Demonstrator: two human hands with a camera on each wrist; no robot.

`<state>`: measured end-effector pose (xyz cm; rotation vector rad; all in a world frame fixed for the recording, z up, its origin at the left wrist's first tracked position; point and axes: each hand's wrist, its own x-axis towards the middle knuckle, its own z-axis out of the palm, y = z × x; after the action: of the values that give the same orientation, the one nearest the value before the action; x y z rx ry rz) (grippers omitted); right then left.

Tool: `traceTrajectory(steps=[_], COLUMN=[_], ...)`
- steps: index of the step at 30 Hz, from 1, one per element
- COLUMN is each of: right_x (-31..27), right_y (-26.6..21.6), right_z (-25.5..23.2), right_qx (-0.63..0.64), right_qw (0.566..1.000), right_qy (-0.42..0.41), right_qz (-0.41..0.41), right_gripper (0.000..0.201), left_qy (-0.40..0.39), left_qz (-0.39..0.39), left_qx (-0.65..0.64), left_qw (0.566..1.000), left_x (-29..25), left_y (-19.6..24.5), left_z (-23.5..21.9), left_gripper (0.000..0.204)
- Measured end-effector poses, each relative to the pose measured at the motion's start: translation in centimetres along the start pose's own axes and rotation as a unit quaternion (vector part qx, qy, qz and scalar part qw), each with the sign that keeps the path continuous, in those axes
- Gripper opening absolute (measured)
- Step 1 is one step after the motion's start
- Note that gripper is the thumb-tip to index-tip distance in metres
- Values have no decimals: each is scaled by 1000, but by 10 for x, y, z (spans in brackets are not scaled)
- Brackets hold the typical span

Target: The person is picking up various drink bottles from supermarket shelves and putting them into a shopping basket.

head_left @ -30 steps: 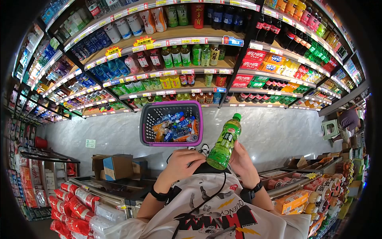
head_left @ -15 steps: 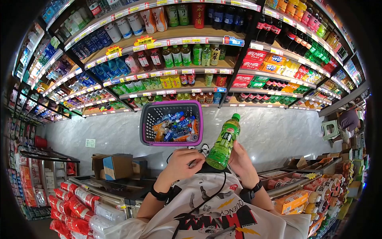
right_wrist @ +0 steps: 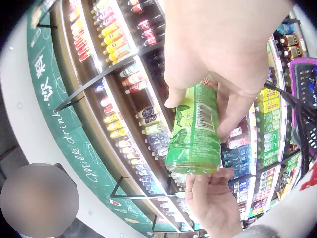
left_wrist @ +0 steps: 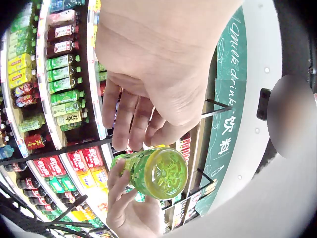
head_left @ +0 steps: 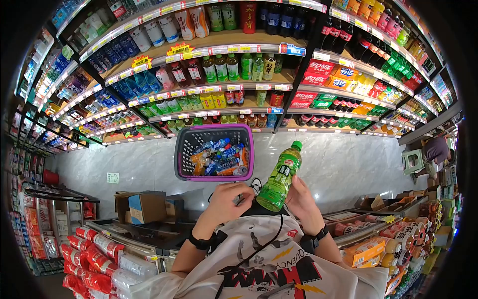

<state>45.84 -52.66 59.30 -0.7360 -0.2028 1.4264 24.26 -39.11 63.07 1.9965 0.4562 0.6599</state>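
Observation:
A green-labelled bottle of tea (head_left: 280, 177) with a green cap leans at a slant before the body, cap end away from me. My right hand (head_left: 302, 203) grips it from the right side. In the right wrist view the thumb and fingers of the right hand (right_wrist: 213, 64) wrap the bottle (right_wrist: 195, 129), and a barcode shows on its label. The left hand (head_left: 226, 203) hovers just left of the bottle's base with loosely bent fingers. Seen from the left wrist, those fingers (left_wrist: 138, 116) hold nothing and hang close by the clear yellow-green bottom.
A black basket with a purple rim (head_left: 251, 149) stands on the grey floor (head_left: 338, 159), holding several bottles. Drink shelves (head_left: 199, 89) line the far side. Cardboard boxes (head_left: 147, 208) sit at left; a person crouches by a green stool (head_left: 412, 162) at right.
The left hand has drawn slightly away from the bottle's base, its fingers a little more bent. The bottle and the right hand have hardly moved.

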Motion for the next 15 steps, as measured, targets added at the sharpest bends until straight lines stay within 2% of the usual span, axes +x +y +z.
traceTrajectory(steps=[4,9,12,15], right_x=[0,4,13,27], right_y=[0,-4,-9,-15], right_z=[1,0,-3,-4], right_qx=[-3,-35,-46,-96], right_qw=[1000,999,998,994], right_qy=[7,10,26,41], right_qz=[-5,-14,-16,2], right_gripper=[53,52,49,45], left_qy=[16,-27,-19,4], left_qz=[-57,-141,-117,-155], left_qx=[-22,-32,-35,-118], left_qw=[998,989,992,981], left_x=[1,0,2,11], left_y=[3,-3,-16,-34], left_z=[3,0,-2,-2], left_gripper=[14,14,12,22])
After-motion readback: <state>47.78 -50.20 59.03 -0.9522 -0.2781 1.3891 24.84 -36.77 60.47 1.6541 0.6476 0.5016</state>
